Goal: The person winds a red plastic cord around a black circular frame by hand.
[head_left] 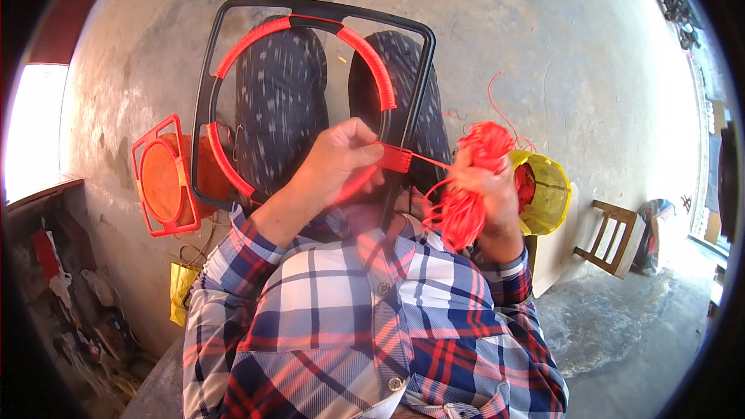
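A black rounded-square frame (209, 70) with an inner ring partly wrapped in red cord (372, 62) stands on my lap. My left hand (334, 159) pinches the ring at its right side, where the red wrapping (394, 158) is being laid. My right hand (485, 186) grips a loose bundle of red cord (469, 186), and a taut strand runs from it to the ring. My knees in dark patterned cloth (279, 93) show through the frame.
An orange square frame with a woven disc (161, 178) leans at the left. A yellow basket (547, 190) sits behind my right hand. A wooden stool (609, 233) stands at the right. Clutter lies by the wall at lower left.
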A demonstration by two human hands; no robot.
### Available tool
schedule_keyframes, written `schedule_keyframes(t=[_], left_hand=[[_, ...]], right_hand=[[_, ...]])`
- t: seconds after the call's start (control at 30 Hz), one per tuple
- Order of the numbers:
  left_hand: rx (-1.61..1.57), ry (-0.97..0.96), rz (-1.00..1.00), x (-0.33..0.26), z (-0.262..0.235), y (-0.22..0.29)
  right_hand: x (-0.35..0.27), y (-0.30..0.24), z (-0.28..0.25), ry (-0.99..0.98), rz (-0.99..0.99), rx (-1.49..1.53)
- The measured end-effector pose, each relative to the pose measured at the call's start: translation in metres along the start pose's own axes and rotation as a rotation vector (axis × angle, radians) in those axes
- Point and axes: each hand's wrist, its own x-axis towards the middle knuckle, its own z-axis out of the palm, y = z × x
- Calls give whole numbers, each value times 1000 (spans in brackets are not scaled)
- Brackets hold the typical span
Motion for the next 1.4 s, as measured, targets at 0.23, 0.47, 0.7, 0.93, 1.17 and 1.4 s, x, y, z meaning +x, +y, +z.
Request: schedule_keyframes(t=[0.23,0.47,0.7,0.93,1.17,1.4], left_hand=[[-88,-70,-42,0,-4,7],[-215,-74,34,0,2,12],[-333,-202,102,0,2,7],[-139,-50,33,-6,12,15],[98,228,540,-18,9,6],[31,185,627,-13,8,9]], right_hand=[[25,-53,-232,-26,-316,387],[-2,-52,-158,394,-482,114],[17,-17,15,-524,-130,-1178],[46,-11,18,-378,-318,-805],[49,-12,68,-240,-874,-1122],[58,5,61,-243,-373,47]])
